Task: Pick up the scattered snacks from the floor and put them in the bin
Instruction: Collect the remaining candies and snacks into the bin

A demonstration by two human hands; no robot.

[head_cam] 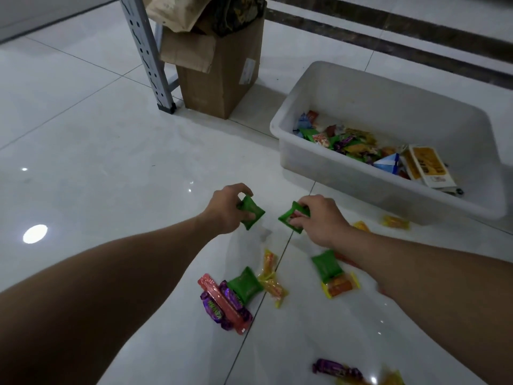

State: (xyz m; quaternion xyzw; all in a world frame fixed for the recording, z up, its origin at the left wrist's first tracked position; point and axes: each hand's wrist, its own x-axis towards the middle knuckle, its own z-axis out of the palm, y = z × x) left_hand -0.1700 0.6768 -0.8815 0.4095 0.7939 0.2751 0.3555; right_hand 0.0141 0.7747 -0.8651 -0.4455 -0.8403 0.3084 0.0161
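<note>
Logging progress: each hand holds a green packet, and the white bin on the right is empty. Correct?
No: the head view shows the white bin already holding many snacks. The left hand and right hand do each hold a green packet.

Looked like a storeroom — glossy white floor tiles [83, 140], a slotted grey shelving upright [144, 51], and just beside it an open cardboard box [224, 84] stuffed with brown paper [175, 12].

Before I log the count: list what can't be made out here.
Head view:
Print on the left green packet, in the left hand, and the right green packet, in the right hand: blurred, partly under fingers.
Red wrapper: mostly hidden under the right forearm.
Bottom yellow wrapper: cut by the edge.
Cardboard box contents: cut by the top edge.
</note>
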